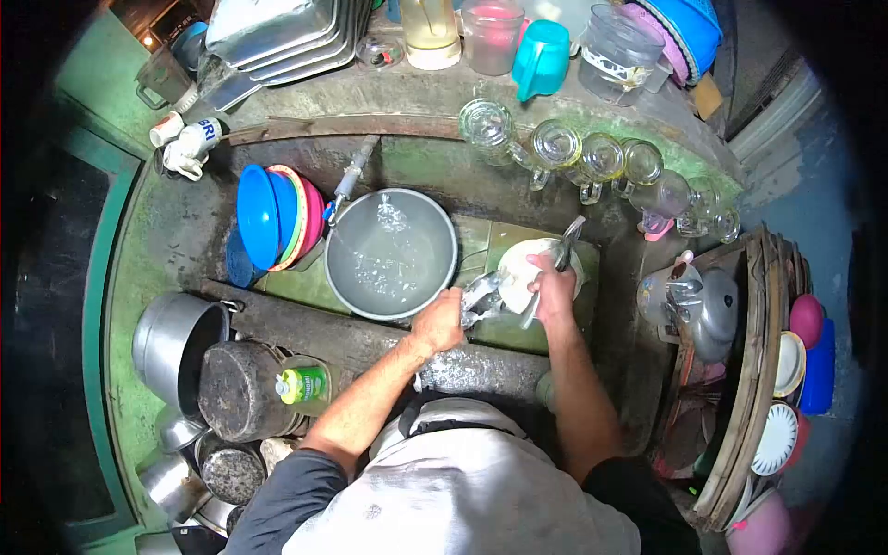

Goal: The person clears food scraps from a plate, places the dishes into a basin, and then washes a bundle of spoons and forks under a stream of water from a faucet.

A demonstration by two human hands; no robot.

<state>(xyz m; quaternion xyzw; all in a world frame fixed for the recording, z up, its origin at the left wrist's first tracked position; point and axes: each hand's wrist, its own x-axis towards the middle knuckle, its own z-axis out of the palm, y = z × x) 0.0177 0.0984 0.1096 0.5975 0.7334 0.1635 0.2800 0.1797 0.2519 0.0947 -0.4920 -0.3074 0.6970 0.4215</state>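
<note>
My left hand point(438, 321) is closed around a bunch of shiny metal spoons point(480, 294), their bowl ends pointing right. My right hand point(553, 289) is closed on more metal cutlery point(573, 229), which sticks out beyond the fingers; its exact kind is hard to make out. Under the right hand is a round white dish point(518, 261), partly covered by hand and cutlery. To the left of both hands stands a grey basin point(335, 277) of water with bubbles on it. A tap point(330, 211) runs at its upper left edge.
Stacked blue and pink basins point(256, 217) lean left of the tap. Glass mugs point(555, 145) line the back ledge, near a teal jug point(540, 60) and metal trays point(277, 37). Pots point(176, 342) and a green bottle point(302, 385) stand lower left. A wooden rack point(758, 370) is at right.
</note>
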